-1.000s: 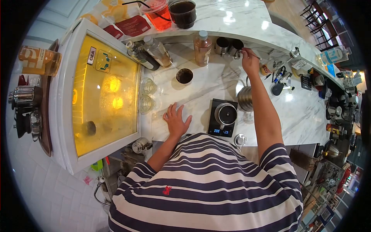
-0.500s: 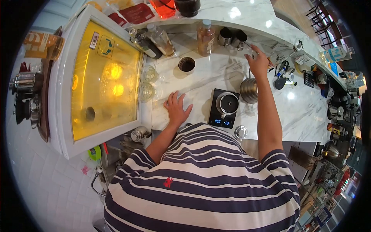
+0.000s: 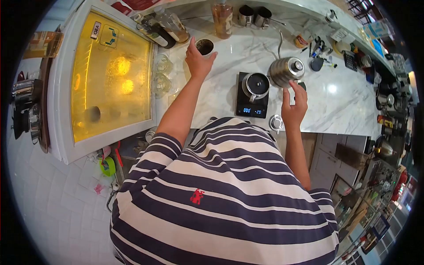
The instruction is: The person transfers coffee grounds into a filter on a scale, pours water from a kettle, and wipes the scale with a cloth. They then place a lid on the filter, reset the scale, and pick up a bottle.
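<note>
Dark cup (image 3: 204, 46) with a dark filling sits far back on the marble counter (image 3: 344, 106), just in front of the bottles (image 3: 164, 27) that lean against the rear ledge. My left hand (image 3: 198, 61) is stretched out to it, fingers (image 3: 191, 44) up along its left side and thumb toward its right, so the cup lies in the fork between them; I cannot tell whether they press on its wall. My right hand (image 3: 295, 108) hovers near the counter's front edge, fingers loosely spread and pointing up, holding nothing, the tips just below the black handle of the steel gooseneck kettle (image 3: 286, 69). Left of that hand lies the black scale (image 3: 250, 108), its display lit, with a metal jug (image 3: 255, 84) standing on it. A small round metal piece (image 3: 276, 123) sits at the counter's edge beside my right wrist. 2 glasses (image 3: 161, 73) stand by the chest freezer (image 3: 106, 75) on my left, well apart from the cup.
</note>
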`<state>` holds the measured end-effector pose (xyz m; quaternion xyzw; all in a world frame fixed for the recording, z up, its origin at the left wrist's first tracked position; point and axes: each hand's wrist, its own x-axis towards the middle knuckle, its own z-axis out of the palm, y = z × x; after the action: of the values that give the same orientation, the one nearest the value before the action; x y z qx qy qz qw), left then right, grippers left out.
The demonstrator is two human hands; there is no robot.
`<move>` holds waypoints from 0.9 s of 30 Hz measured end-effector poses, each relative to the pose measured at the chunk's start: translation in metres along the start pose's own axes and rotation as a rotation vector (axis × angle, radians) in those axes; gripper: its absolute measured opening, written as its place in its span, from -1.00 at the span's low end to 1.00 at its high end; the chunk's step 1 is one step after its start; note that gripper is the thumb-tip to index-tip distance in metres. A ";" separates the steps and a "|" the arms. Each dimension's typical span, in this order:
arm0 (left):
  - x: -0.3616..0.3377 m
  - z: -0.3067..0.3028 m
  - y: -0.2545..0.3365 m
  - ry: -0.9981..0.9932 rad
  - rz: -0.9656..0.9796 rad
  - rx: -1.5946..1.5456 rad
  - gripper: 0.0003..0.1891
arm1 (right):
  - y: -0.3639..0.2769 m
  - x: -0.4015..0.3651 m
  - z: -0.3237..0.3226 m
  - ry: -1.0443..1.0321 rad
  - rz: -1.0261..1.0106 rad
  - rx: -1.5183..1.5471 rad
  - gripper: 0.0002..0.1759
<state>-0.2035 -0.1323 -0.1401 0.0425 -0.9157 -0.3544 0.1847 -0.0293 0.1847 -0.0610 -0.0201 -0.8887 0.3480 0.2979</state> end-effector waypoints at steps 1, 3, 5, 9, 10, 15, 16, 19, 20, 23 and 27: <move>0.004 0.002 -0.003 -0.017 -0.015 -0.031 0.15 | 0.004 -0.011 -0.004 -0.012 0.010 -0.014 -0.65; 0.001 -0.001 -0.004 -0.038 -0.031 -0.056 0.14 | 0.009 -0.032 -0.012 -0.036 0.028 -0.040 -0.66; -0.005 -0.008 0.000 -0.042 -0.034 -0.047 0.15 | 0.013 -0.051 -0.017 -0.058 0.078 -0.059 -0.67; -0.039 -0.029 0.007 -0.135 -0.009 -0.051 0.15 | 0.017 -0.085 -0.024 -0.139 0.196 -0.092 -0.63; -0.051 -0.035 0.006 -0.154 0.007 -0.056 0.15 | 0.018 -0.093 -0.025 -0.164 0.216 -0.116 -0.61; -0.110 -0.064 0.001 -0.279 0.018 -0.117 0.16 | 0.030 -0.134 -0.025 -0.237 0.392 -0.297 -0.49; -0.129 -0.070 -0.001 -0.300 0.030 -0.147 0.15 | 0.032 -0.145 -0.023 -0.218 0.472 -0.279 -0.49; -0.150 -0.071 -0.009 -0.260 0.055 -0.210 0.24 | 0.037 -0.159 -0.018 -0.127 0.670 -0.242 -0.45; -0.156 -0.070 -0.011 -0.261 0.061 -0.235 0.35 | 0.036 -0.164 -0.018 -0.095 0.710 -0.234 -0.44; -0.174 -0.071 -0.012 -0.210 0.084 -0.146 0.39 | 0.044 -0.175 -0.015 -0.087 0.909 -0.219 -0.40; -0.196 -0.073 -0.020 -0.262 0.062 -0.005 0.41 | 0.064 -0.184 -0.011 -0.244 1.158 -0.047 -0.30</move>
<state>0.0039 -0.1526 -0.1637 -0.0327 -0.9320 -0.3532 0.0744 0.1166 0.1951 -0.1899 -0.4683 -0.7683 0.4340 -0.0456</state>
